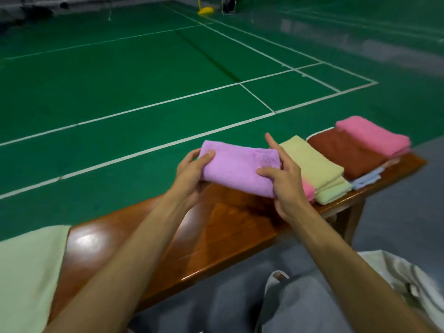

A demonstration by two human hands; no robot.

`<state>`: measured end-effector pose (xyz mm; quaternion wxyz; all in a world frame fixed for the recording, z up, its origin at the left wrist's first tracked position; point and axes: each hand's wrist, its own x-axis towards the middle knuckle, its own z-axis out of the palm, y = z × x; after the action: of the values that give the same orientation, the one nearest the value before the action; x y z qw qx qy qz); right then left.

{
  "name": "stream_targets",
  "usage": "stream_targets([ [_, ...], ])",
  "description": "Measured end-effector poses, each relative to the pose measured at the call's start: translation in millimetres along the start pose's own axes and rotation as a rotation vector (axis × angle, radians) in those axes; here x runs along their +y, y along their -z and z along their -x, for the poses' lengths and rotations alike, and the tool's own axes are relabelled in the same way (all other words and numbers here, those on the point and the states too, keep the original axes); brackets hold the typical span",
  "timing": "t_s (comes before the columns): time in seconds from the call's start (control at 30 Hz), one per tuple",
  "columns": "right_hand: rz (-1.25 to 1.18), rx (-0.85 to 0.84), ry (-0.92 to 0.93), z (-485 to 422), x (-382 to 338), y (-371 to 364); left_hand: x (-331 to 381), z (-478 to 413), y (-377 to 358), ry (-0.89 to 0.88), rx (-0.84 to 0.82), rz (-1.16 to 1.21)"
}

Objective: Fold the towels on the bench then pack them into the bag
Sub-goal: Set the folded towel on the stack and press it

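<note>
A folded lilac towel (pixel 237 168) is held just above the wooden bench (pixel 216 236). My left hand (pixel 192 173) grips its left end, and my right hand (pixel 284 181) grips its right end with the index finger raised. To the right on the bench lie folded towels: a pale yellow one (pixel 314 164), a small pink one (pixel 308 189) partly hidden beneath it, a brown one (pixel 346 152), a pink one (pixel 372 135) and a light blue one (pixel 366 180). A pale green towel (pixel 26 272) lies unfolded over the bench's left end. A white bag (pixel 408 282) sits on the floor at the lower right.
Beyond the bench spreads a green court floor (pixel 144 80) with white lines. Grey floor (pixel 408 212) lies on my side of the bench. My grey-clad legs and a grey slipper (pixel 276 284) are below. A yellow post base (pixel 205 10) stands far off.
</note>
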<state>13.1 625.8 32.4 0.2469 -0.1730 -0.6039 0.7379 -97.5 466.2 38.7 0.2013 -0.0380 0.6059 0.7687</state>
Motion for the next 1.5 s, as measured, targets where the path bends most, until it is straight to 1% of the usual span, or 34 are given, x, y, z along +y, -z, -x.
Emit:
stream_targets([
  [0.1,-0.052,0.134,0.035,-30.4,-8.6,51.0,-4.2,-33.0,-69.6,-0.009,-0.104,-0.072],
  [0.2,-0.056,0.289,0.089,-60.1,-20.7,99.7,-11.6,-63.2,-141.6,0.003,-0.193,-0.104],
  [0.27,-0.083,0.36,0.104,-79.6,-27.7,129.6,-17.7,-83.7,-186.3,0.016,-0.236,-0.113],
  [0.43,-0.09,0.47,0.133,-128.7,-35.8,194.9,-32.4,-122.7,-280.6,0.075,-0.253,-0.106],
  [0.6,-0.049,0.676,0.19,-170.3,-46.4,248.2,-43.1,-151.2,-367.6,0.091,-0.331,-0.099],
  [0.67,0.024,0.801,0.195,-187.3,-45.4,271.8,-53.1,-164.7,-395.4,0.064,-0.335,-0.119],
  [0.73,0.16,0.904,0.137,-199.0,-36.6,291.7,-70.2,-181.2,-412.6,-0.007,-0.336,-0.182],
  [0.8,0.34,0.968,0.04,-200.3,-24.1,300.6,-88.5,-192.4,-420.4,-0.136,-0.309,-0.37],
  [0.87,0.548,0.938,0.036,-196.4,-12.0,304.4,-107.6,-202.2,-422.1,-0.256,-0.279,-0.57],
  [1.0,1.028,0.808,0.023,-188.7,-22.9,306.3,-114.5,-202.1,-424.5,-0.416,-0.227,-0.726],
  [1.03,1.148,0.764,0.041,-189.6,-29.0,306.3,-111.8,-198.3,-425.5,-0.481,-0.206,-0.799],
  [1.07,1.254,0.693,0.097,-193.7,-32.6,307.2,-109.8,-192.2,-426.1,-0.587,-0.194,-0.881],
  [1.1,1.348,0.589,0.148,-197.8,-36.0,305.7,-108.5,-184.2,-427.0,-0.725,-0.216,-0.962],
  [1.13,1.435,0.469,0.165,-204.4,-36.1,305.9,-109.0,-176.1,-428.2,-0.869,-0.297,-1.055],
  [1.17,1.499,0.343,0.132,-211.1,-33.0,307.2,-112.9,-171.6,-428.7,-0.982,-0.427,-1.178],
  [1.2,1.527,0.234,0.059,-215.7,-28.9,309.5,-118.3,-169.8,-428.0,-1.027,-0.565,-1.313],
  [1.23,1.526,0.159,-0.019,-219.3,-23.4,314.0,-124.2,-170.7,-425.7,-0.997,-0.662,-1.425],
  [1.27,1.509,0.131,-0.079,-221.5,-18.6,319.0,-129.0,-173.8,-423.5,-0.944,-0.707,-1.49],
  [1.3,1.493,0.12,-0.118,-223.2,-14.0,324.7,-132.7,-177.8,-421.7,-0.898,-0.718,-1.517],
  [1.4,1.494,0.1,-0.188,-224.3,-12.8,328.3,-128.1,-175.6,-423.5,-0.835,-0.751,-1.607],
  [1.47,1.518,0.112,-0.22,-219.0,-23.4,322.5,-112.3,-163.0,-421.3,-0.836,-0.761,-1.637],
  [1.5,1.546,0.136,-0.2,-213.6,-28.5,320.3,-104.1,-155.9,-415.0,-0.853,-0.742,-1.634],
])
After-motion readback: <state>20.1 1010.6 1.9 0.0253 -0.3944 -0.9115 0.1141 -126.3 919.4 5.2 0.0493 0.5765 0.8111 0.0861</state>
